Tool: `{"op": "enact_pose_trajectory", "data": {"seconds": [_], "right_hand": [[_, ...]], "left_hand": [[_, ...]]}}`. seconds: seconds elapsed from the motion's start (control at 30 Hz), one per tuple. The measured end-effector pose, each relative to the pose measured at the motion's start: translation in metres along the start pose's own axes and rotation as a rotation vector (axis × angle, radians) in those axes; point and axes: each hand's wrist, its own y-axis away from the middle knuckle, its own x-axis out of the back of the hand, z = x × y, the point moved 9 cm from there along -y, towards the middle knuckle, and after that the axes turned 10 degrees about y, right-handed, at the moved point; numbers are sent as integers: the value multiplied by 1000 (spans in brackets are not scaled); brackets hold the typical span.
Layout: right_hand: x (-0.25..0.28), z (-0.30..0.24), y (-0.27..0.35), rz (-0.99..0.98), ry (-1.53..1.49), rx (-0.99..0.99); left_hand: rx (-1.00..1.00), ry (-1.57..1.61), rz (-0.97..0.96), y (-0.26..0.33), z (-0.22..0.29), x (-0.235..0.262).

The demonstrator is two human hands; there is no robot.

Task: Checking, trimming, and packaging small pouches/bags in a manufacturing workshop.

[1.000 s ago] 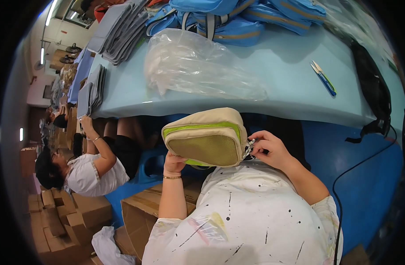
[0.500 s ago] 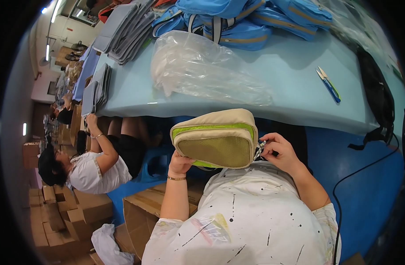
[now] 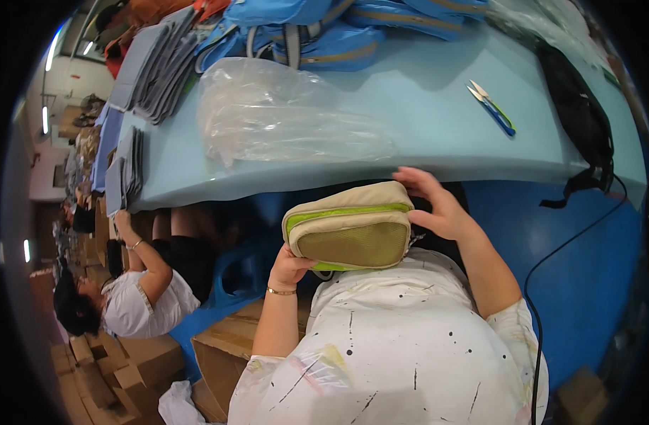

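A beige zip pouch (image 3: 356, 239) with lime-green trim and an olive mesh front panel is held up before my lap, just off the table's near edge. My left hand (image 3: 291, 269) grips its lower left corner, with the thumb on the front and the other fingers hidden behind. At the pouch's right end is my right hand (image 3: 437, 207), fingers stretched out and apart from the thumb. Its thumb is close to the pouch's right edge; whether they touch I cannot tell. The patterned cord at that end is mostly hidden.
On the pale blue table (image 3: 437, 134) lie a clear plastic bag (image 3: 282, 117), thread snips (image 3: 492, 110), blue bags (image 3: 338, 46), grey stacked pieces (image 3: 151, 74) and a black strap bag (image 3: 576, 106). A co-worker (image 3: 147, 297) sits at left. Cardboard boxes (image 3: 229, 340) stand beside me. A black cable (image 3: 533, 283) hangs at right.
My right hand has let go of the patterned cord and moved up along the pouch's right end, its fingers opening. The left hand keeps its hold. The whole view has shifted somewhat.
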Motion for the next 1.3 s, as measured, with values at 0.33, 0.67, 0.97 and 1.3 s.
{"op": "enact_pose_trajectory", "data": {"seconds": [0.33, 0.67, 0.97, 1.3], "right_hand": [[-6, 6, -3, 67, 310, -27], [-26, 15, -4, -100, 128, -140], [91, -51, -12, 645, 762, 23], [185, -51, -9, 740, 1419, -98]], "left_hand": [[-538, -1376, 178, 6, 117, -100], [-240, -1551, -148, -61, 45, -187], [47, -1131, -53, -78, 25, -132], [109, -906, -89, -73, 23, -137]]}}
